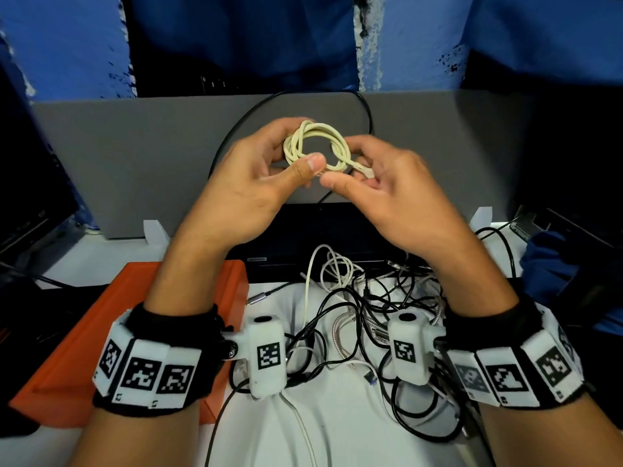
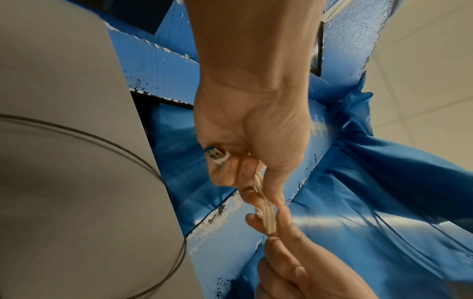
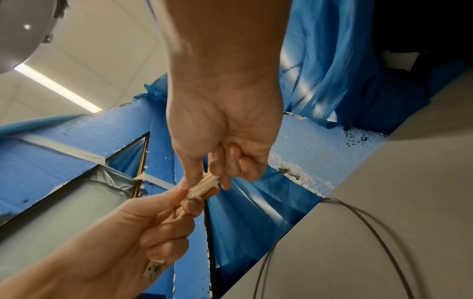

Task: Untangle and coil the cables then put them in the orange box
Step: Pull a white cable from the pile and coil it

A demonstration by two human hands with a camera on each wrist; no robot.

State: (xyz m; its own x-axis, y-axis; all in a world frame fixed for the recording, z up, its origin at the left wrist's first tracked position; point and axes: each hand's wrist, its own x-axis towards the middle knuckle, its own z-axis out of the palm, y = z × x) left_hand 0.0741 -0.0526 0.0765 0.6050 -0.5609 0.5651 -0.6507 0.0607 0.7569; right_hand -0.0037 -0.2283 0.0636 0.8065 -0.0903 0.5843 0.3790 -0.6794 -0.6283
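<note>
A cream cable (image 1: 317, 146) is wound into a small coil, held up in front of the grey divider. My left hand (image 1: 296, 150) grips the coil's left side, thumb across its loops. In the left wrist view its curled fingers (image 2: 240, 165) also hold the cable's USB plug (image 2: 217, 156). My right hand (image 1: 347, 163) pinches the coil's right side, where a cable end sticks out. The orange box (image 1: 84, 338) lies at the lower left under my left forearm; its inside is mostly hidden. A tangle of black, white and silver cables (image 1: 364, 315) lies on the white table below my hands.
A grey divider (image 1: 135, 156) stands behind the table with a black cable (image 1: 232, 136) looped across it. A black flat device (image 1: 320, 237) lies at its foot. Blue cloth (image 1: 546, 261) and dark equipment sit at the right edge.
</note>
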